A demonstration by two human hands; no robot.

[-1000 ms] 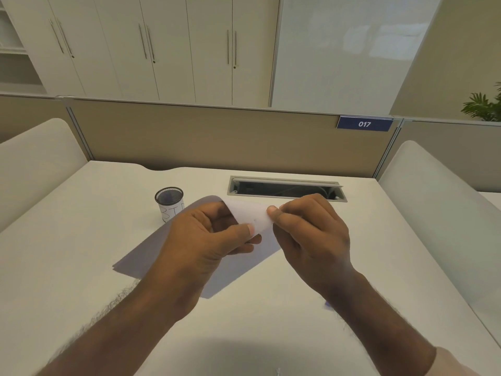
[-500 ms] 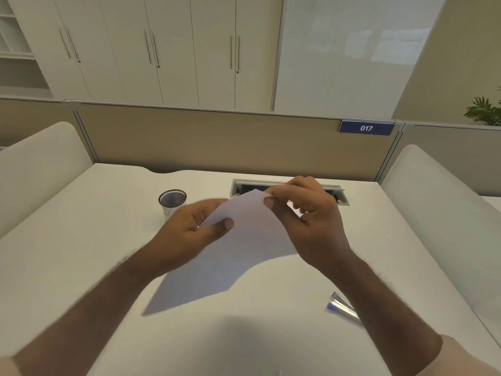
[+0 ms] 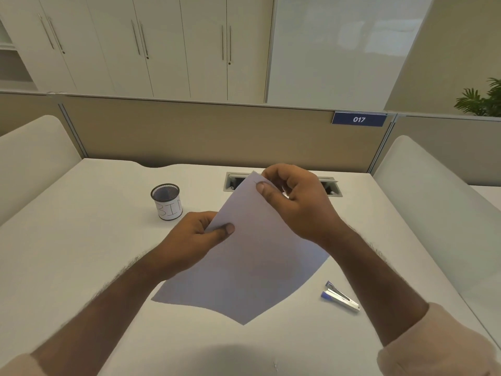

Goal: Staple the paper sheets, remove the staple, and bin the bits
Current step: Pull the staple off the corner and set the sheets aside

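The white paper sheets [image 3: 244, 270] are held up off the desk, tilted, with their lower corner near the desk surface. My left hand [image 3: 189, 240] pinches the sheets' left edge between thumb and fingers. My right hand [image 3: 301, 204] pinches the top corner, where a small staple [image 3: 255, 182] shows beside the thumb. A small mesh cup labelled BIN [image 3: 166, 201] stands upright on the desk to the left of my hands. A blue and silver stapler [image 3: 340, 296] lies on the desk to the right, below my right forearm.
The white desk [image 3: 81, 240] has a cable slot [image 3: 282, 183] at its back, partly hidden by my right hand. A beige partition with a 017 plate [image 3: 358, 119] stands behind it. White side panels [image 3: 433, 202] flank the desk on both sides.
Both hands lifted the sheets from the desk and turned them upright. My right hand rose to the top corner; my left hand slid down the left edge. The stapler came into view.
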